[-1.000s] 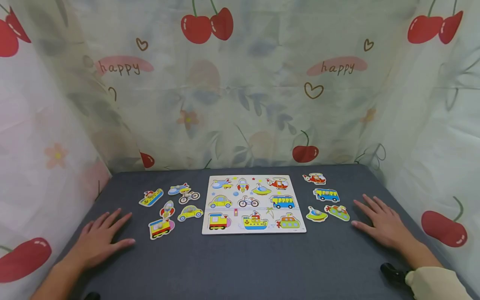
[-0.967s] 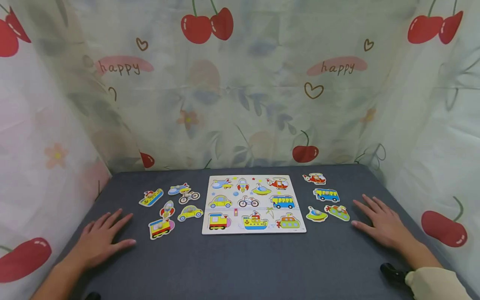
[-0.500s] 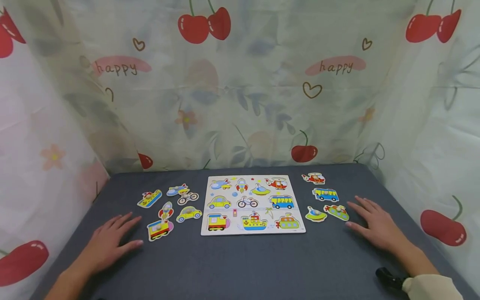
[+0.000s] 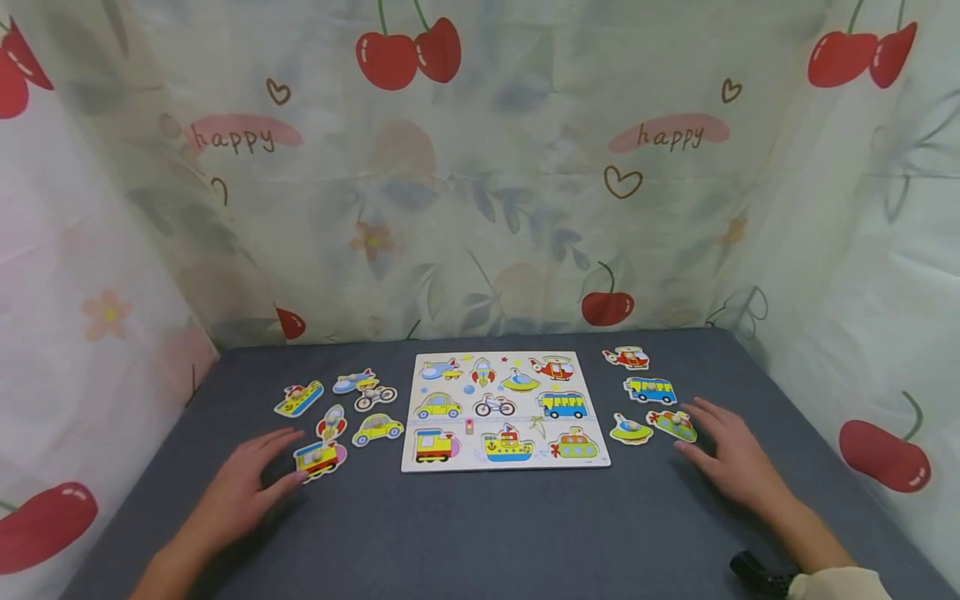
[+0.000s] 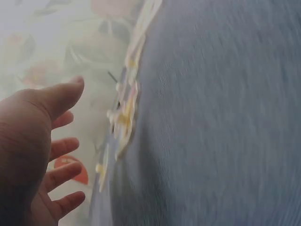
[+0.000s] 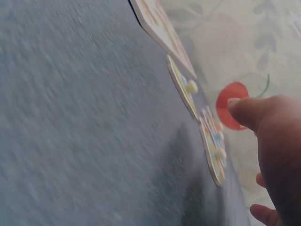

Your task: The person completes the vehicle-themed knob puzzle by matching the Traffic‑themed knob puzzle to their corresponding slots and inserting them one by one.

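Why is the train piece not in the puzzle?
Out. The train piece lies on the grey table, left of the puzzle board, by the left hand.

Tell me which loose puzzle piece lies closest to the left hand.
The train piece, yellow and red, nearest corner of the left cluster; the left hand's fingertips almost reach it.

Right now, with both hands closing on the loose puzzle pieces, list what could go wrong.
The left hand reaches the train piece, which lies close to the rocket piece; a wide grab may knock that one. The right hand nears the submarine piece beside the UFO piece; a flat push may slide it into its neighbour.
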Available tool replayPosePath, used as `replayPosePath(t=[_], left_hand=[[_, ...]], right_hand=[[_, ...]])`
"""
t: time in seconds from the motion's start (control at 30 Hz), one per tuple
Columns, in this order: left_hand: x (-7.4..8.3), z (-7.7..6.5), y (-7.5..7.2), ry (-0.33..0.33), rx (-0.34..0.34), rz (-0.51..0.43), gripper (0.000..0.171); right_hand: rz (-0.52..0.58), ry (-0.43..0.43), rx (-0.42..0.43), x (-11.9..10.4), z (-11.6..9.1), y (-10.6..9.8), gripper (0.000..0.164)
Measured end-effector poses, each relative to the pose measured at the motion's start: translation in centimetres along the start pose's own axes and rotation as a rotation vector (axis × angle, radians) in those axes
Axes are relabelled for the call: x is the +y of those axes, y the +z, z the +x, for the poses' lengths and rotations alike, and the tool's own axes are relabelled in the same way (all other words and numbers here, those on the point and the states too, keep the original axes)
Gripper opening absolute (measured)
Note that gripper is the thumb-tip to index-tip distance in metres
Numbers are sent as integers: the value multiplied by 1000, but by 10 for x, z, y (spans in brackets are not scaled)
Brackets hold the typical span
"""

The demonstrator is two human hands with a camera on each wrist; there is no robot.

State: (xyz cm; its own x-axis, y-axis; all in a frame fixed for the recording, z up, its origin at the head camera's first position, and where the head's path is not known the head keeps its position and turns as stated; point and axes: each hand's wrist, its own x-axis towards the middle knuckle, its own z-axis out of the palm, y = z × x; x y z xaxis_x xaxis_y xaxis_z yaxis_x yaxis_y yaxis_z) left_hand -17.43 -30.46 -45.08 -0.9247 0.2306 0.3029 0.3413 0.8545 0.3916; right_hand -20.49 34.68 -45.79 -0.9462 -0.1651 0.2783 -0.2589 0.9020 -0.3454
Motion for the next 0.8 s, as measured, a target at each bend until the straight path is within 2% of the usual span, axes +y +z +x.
replayPosePath(t=[0.1,0.3,0.53,0.8], left_hand=[[11,1,0,-4,40,-49,50],[28,4,0,-57,69,-132,45],[39,9,8,-168,15,-263,42],[55,11,20,-149,34,-355,35]], right_hand=[[13,25,0,-7,-2,4,59],[45,21,33,-14,-4,11,56],[41,-13,92,-22,-3,18,55],[68,8,102,-37,0,26,58]])
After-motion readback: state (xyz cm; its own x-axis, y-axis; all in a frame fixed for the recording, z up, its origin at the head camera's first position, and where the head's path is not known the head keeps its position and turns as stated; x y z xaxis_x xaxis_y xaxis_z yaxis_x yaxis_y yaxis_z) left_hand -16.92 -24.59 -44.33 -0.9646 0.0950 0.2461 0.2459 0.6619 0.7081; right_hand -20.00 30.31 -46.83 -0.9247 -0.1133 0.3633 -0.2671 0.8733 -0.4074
